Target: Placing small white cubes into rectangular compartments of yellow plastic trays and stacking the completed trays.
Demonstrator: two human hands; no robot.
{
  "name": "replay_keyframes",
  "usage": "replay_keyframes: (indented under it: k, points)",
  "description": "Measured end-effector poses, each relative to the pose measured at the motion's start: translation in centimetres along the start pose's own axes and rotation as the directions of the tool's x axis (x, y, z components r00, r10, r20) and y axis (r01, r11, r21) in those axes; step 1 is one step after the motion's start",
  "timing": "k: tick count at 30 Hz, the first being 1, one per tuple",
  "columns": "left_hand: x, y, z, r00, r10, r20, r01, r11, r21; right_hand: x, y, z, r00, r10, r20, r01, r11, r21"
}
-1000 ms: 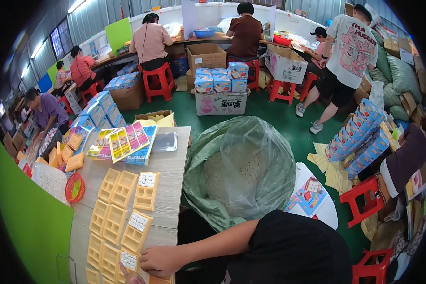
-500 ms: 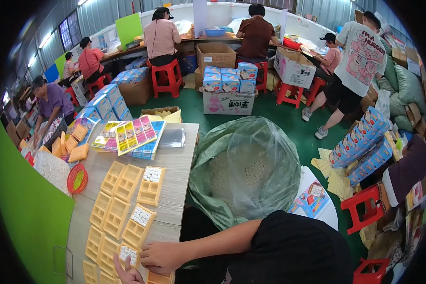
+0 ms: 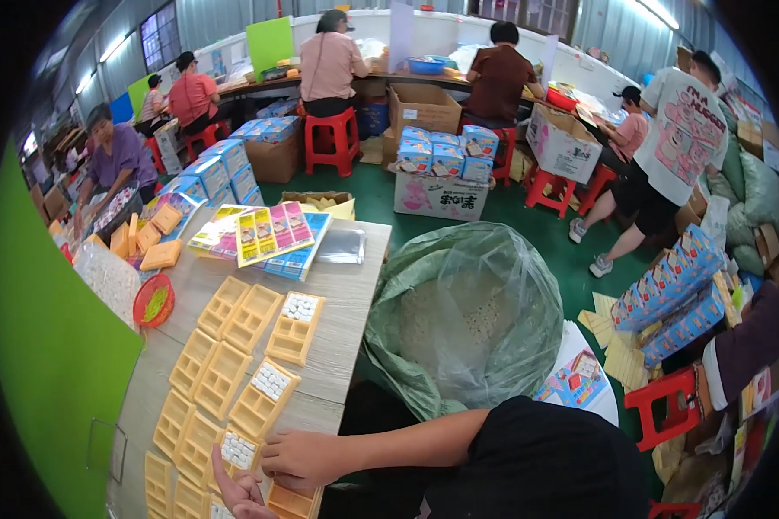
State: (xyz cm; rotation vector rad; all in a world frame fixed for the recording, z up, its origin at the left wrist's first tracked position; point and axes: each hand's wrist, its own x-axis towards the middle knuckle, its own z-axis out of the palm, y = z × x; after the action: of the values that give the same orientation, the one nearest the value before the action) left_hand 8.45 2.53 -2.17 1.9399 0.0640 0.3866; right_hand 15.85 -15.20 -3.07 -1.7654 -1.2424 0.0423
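Note:
Rows of yellow compartment trays (image 3: 223, 378) lie along the table. In the nearest column, several trays have small white block-like pieces (image 3: 270, 381) packed into their upper compartment. My right hand (image 3: 307, 458) rests over the edge of one such tray with its fingers together and bent down; the fingertips and anything under them are hidden. Beside it, at the lower edge, my left hand (image 3: 241, 495) has its index finger stretched out over a tray, next to the white pieces (image 3: 238, 450). Nothing shows in the left hand.
Printed colour sheets (image 3: 273, 235) and a clear plastic case (image 3: 342, 246) lie at the table's far end. A red basket (image 3: 153, 301) holds green pieces. Right of the table stands a large green sack (image 3: 467, 320) lined with clear plastic. A green panel (image 3: 52, 363) borders the left. People work beyond.
The whole view has shifted, so the table and trays sit farther right in the picture. My left hand's index finger stays stretched out; my right hand stays over the same tray.

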Motion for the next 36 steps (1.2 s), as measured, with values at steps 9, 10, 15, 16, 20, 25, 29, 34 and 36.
replay_keyframes:
  k: [9,10,15,16,20,25,29,34,36]
  points:
    - [-0.8,1.8,-0.5,0.998,0.03,0.06,-0.029,0.999,-0.026,0.1,-0.1,0.0,0.999,-0.025,0.021,0.025,0.999,-0.029]
    - [-0.8,2.2,-0.3,0.999,0.022,0.05,-0.021,1.0,-0.014,0.1,-0.1,-0.1,1.0,-0.026,0.005,0.027,0.999,-0.037]
    - [-0.3,3.3,-0.6,0.998,-0.024,0.066,0.023,1.0,0.018,0.3,0.0,-0.4,0.998,-0.024,0.052,0.027,0.997,-0.067]
    - [-0.3,3.7,-0.5,0.997,-0.032,0.063,0.031,0.999,0.015,0.4,-0.1,-0.5,0.998,-0.012,0.06,0.017,0.997,-0.078]
    - [-0.3,4.0,-1.2,0.999,-0.025,0.043,0.023,0.999,0.047,1.1,-0.6,-0.6,0.997,0.025,0.068,-0.019,0.996,-0.09]
    - [-0.4,2.6,-1.0,0.999,-0.019,0.027,0.018,0.999,0.035,0.5,-0.3,0.1,0.996,0.008,0.084,0.002,0.994,-0.112]
    - [-0.3,3.9,-0.2,0.998,0.006,0.057,-0.009,0.999,0.053,0.0,-0.2,0.2,0.998,-0.047,0.036,0.051,0.99,-0.129]
    - [-1.0,4.0,-0.8,0.978,0.203,0.04,-0.206,0.974,0.095,-0.3,-0.4,-0.4,0.994,-0.078,-0.079,0.066,0.986,-0.151]
    - [-1.2,4.6,-1.9,0.963,0.205,0.176,-0.252,0.917,0.311,-0.1,-0.6,-0.5,0.993,-0.093,-0.068,0.081,0.982,-0.169]
